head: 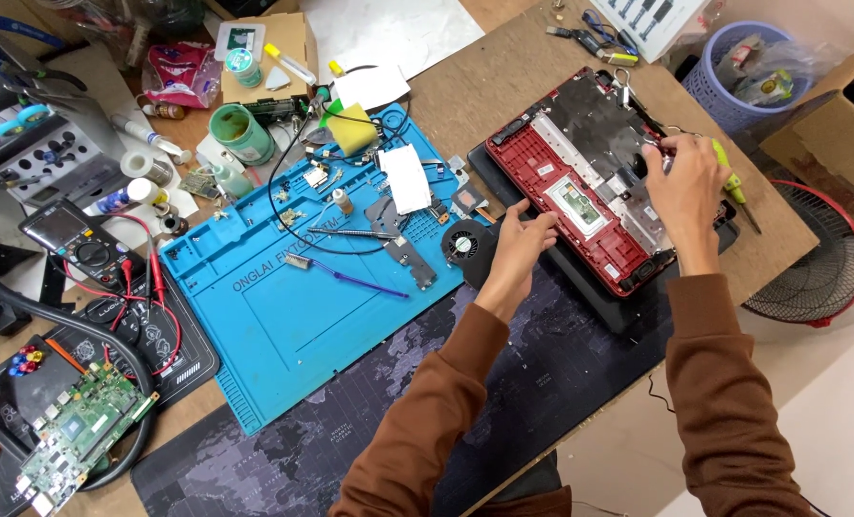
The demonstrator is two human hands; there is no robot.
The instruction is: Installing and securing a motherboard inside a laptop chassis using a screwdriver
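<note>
"Where was the laptop shell point(580, 182)?"

"It lay on the dark desk mat point(542, 373), inside facing up, red frame around a metal plate, just right of the blue work mat point(283, 316). It looked light and stiff but thin, likely to crack if twisted, so the rim seemed the safest place to hold it."

"And the hands?"

"The left hand point(521, 244) rested on the near left edge, fingers curled and pressing on it. The right hand point(684, 187) sat at the far corner, fingertips pinched together; what they held I couldn't tell. A small fan point(463, 242) lay beside the left hand, and a green-handled screwdriver point(733, 187) lay just past the right."
</note>
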